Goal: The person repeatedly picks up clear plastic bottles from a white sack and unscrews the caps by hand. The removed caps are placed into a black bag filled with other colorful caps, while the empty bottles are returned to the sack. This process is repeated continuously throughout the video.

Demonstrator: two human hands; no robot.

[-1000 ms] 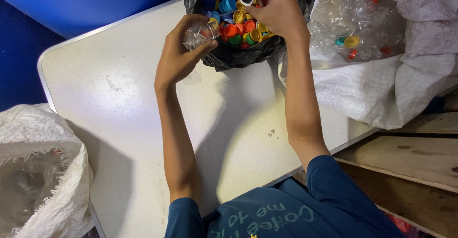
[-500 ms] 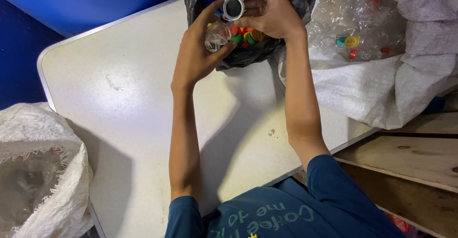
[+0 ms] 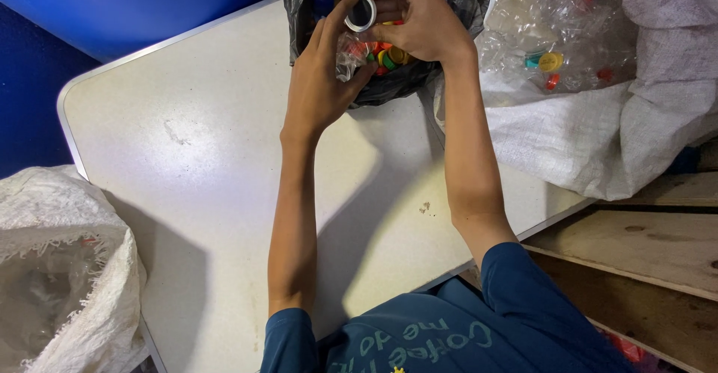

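My left hand (image 3: pixel 318 81) grips a crushed clear plastic bottle (image 3: pixel 350 46) over the mouth of a black bag (image 3: pixel 404 81). My right hand (image 3: pixel 415 14) holds the bottle's neck, where a white ring (image 3: pixel 360 13) shows at the fingertips. The black bag is full of several coloured bottle caps (image 3: pixel 389 55), red, orange, yellow and blue. Both hands meet at the far edge of the white table (image 3: pixel 202 164).
A white woven sack (image 3: pixel 598 119) at the right holds clear crushed bottles (image 3: pixel 546 37) with coloured caps. Another white sack (image 3: pixel 60 268) with clear bottles stands at the lower left. Blue surface (image 3: pixel 149 7) beyond the table; wooden boards (image 3: pixel 643 246) at the right.
My left hand has moved with the bottle from the bag's left edge up to the right hand. The right hand has come down onto the bottle's neck.
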